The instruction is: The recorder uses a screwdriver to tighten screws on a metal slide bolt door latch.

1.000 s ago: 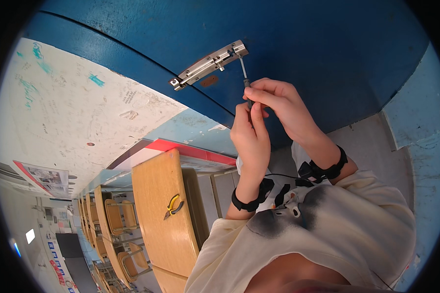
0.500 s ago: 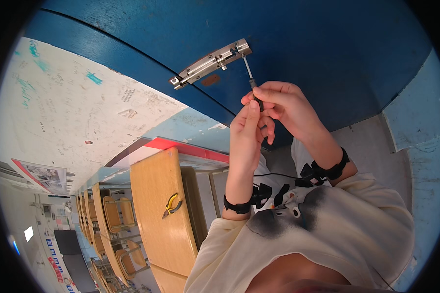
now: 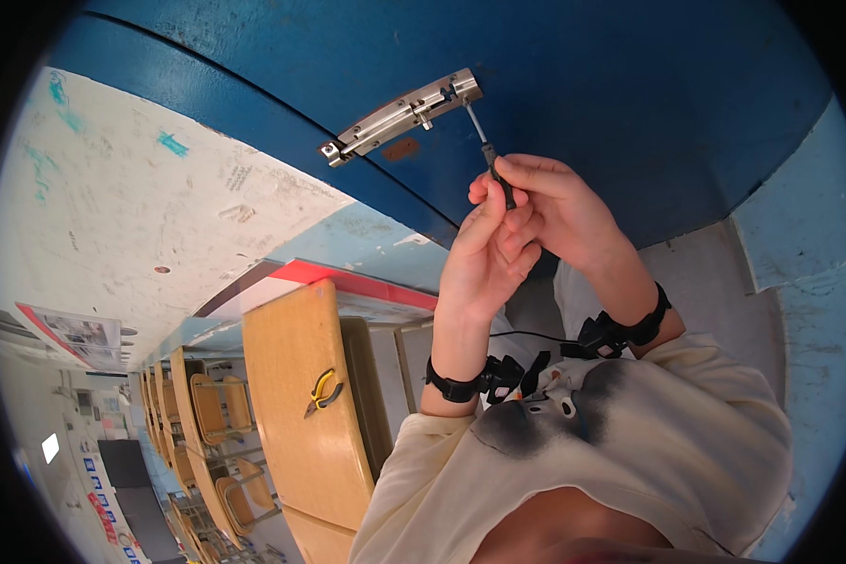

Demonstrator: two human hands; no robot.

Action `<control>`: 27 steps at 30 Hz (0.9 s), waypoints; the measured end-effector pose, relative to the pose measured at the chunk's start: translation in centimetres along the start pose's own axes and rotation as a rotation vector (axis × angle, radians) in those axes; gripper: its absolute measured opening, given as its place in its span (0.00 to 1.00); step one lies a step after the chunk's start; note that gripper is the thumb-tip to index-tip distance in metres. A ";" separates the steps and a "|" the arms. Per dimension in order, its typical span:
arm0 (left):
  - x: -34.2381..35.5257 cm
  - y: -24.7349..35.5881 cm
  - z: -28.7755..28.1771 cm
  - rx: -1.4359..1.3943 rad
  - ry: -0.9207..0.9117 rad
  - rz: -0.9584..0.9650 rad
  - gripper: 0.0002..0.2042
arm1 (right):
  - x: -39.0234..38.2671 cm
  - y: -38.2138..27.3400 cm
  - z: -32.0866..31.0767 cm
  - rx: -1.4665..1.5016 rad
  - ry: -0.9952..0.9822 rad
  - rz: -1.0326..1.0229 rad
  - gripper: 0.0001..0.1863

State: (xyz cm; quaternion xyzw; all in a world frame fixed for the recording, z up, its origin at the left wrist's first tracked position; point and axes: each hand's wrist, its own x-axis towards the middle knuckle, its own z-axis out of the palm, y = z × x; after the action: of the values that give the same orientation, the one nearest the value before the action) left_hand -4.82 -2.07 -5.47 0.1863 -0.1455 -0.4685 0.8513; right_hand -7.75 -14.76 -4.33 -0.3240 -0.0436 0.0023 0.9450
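Observation:
A silver barrel bolt [image 3: 385, 126] is fixed across the blue door [image 3: 611, 94], its left end reaching past the door's seam. A screwdriver [image 3: 488, 155] with a dark handle points up at it, the tip meeting the lower edge of the bolt's right end. My right hand [image 3: 569, 207] pinches the handle between thumb and fingers. Lower on the same handle, the thumb and curled fingers of my left hand [image 3: 489, 246] are closed round its end. Fingers partly cover the handle. A rusty brown plate [image 3: 400, 148] sits just below the bolt.
Yellow-handled pliers [image 3: 323, 393] lie on a wooden desk [image 3: 296, 348] at the lower left. Rows of wooden chairs [image 3: 211, 409] stand beyond it. A marked white wall [image 3: 160, 207] runs along the left, and a light blue wall [image 3: 804, 263] stands at the right.
My left hand's fingers have shifted and curled in closer round the handle's end. The right hand stays on the screwdriver, whose tip remains at the bolt. The view has moved slightly.

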 end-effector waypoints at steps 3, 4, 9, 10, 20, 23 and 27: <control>0.1 -0.2 -0.1 0.071 0.063 0.030 0.16 | 0.2 0.2 -0.1 -0.117 0.042 -0.084 0.13; 0.1 -0.2 -0.1 0.054 0.072 0.031 0.16 | 0.2 0.3 -0.1 -0.117 0.041 -0.083 0.13; 0.2 -0.3 -0.1 0.016 0.048 0.028 0.16 | -0.2 -0.2 0.2 -0.278 0.123 -0.065 0.14; 0.3 -0.3 -0.1 0.023 0.028 0.029 0.15 | -0.1 -0.1 0.2 -0.278 0.124 -0.067 0.14; 0.4 -0.2 0.2 0.028 0.011 0.057 0.16 | 0.1 -0.2 0.0 -0.111 0.017 -0.035 0.13; 0.5 -0.2 0.5 0.036 0.037 0.082 0.16 | 0.2 -0.1 0.0 -0.071 0.014 -0.008 0.13; 0.5 0.1 0.6 0.072 0.055 0.080 0.15 | 0.5 0.2 -0.7 -0.016 -0.059 0.024 0.14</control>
State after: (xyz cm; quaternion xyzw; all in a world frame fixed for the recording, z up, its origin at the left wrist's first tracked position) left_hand -4.78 -2.59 -4.85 0.2236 -0.1462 -0.4231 0.8658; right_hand -7.17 -15.01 -5.02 -0.3321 -0.0678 0.0230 0.9405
